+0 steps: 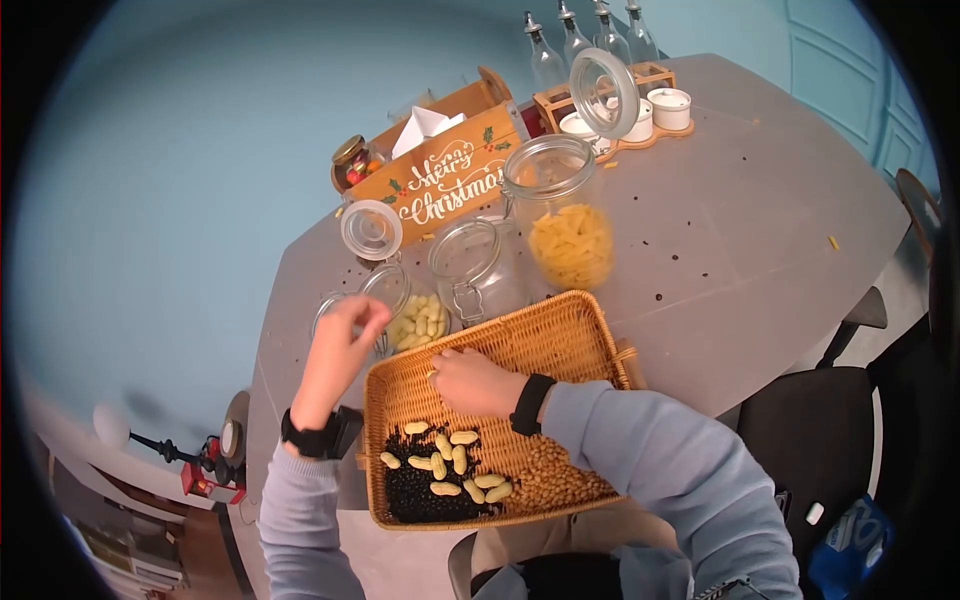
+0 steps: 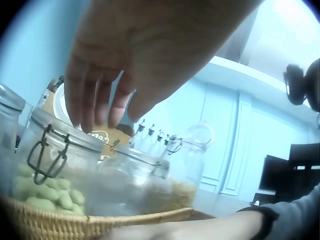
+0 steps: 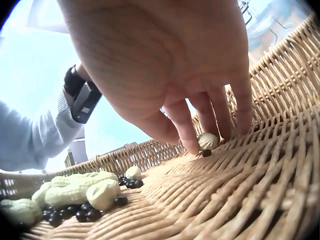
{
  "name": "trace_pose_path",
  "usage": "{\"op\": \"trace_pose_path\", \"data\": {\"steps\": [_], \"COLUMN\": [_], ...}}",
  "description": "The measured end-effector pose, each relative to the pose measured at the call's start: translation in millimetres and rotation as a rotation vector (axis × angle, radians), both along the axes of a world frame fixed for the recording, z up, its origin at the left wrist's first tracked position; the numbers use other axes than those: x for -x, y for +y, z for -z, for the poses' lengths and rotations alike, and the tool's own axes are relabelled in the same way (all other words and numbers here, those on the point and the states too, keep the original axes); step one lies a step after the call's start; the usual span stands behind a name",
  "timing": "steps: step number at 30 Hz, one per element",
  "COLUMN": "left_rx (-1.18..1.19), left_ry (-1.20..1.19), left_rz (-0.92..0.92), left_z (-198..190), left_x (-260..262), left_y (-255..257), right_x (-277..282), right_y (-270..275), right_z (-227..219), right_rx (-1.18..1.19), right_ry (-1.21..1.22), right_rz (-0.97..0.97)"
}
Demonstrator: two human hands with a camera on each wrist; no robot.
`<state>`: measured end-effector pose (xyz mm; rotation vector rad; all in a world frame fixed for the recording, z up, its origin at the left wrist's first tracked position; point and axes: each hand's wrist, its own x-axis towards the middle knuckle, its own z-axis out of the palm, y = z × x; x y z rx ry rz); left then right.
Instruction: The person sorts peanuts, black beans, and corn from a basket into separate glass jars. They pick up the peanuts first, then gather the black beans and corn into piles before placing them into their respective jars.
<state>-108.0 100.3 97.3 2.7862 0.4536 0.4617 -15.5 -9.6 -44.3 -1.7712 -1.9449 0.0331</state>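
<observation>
Right hand (image 3: 165, 75) pinched a light, brittle peanut (image 3: 206, 141) by its middle in the basket (image 3: 260, 180); left hand (image 2: 130, 55) hung slack-fingered, empty, over a jar (image 2: 55, 160).

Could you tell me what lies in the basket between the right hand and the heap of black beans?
Only bare wicker of the basket separates the right hand from the black beans, shown in the head view.

From my feed I see a grey table (image 1: 720, 190) with angled corners, dotted with small dark specks. Behind its far edge rises a pale blue wall (image 1: 200, 120), and at the upper right there are panelled doors (image 1: 840, 80) in the same blue. A dark chair (image 1: 830, 420) stands off the table's right edge, with another chair back (image 1: 918, 200) further along. The floor at the lower left looks brown. Light is even and bright.
</observation>
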Motion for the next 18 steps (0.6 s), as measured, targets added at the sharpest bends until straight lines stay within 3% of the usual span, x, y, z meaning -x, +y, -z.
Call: {"op": "trace_pose_path", "data": {"steps": [1, 2, 4, 5, 7, 10, 15, 18], "left_rx": [0.083, 0.081, 0.120, 0.144, -0.052, -0.024, 0.094, 0.117], "left_ry": [0.153, 0.158, 0.396, 0.427, 0.491, 0.658, 0.576, 0.506], "left_rz": [-0.018, -0.021, 0.145, 0.199, 0.271, 0.286, 0.246, 0.248], "left_z": [-4, -6, -4, 9, 35, 65, 63, 50], "left_x": [8, 15, 29, 37, 48, 55, 62, 67], "left_y": [-7, -14, -27, -19, -16, -15, -5, -2], "right_x": [0, 1, 2, 2, 3, 2, -1, -4], "right_y": [0, 0, 1, 2, 2, -1, 2, 2], "right_z": [0, 0, 1, 3, 5, 3, 2, -8], "right_rx": [-0.016, -0.033, -0.042, -0.046, -0.071, -0.099, -0.186, -0.271], "right_ry": [-0.002, -0.003, -0.007, -0.016, -0.015, -0.018, 0.014, 0.185], "right_rz": [0.009, 0.017, 0.025, 0.034, 0.032, 0.016, -0.010, -0.118]}}
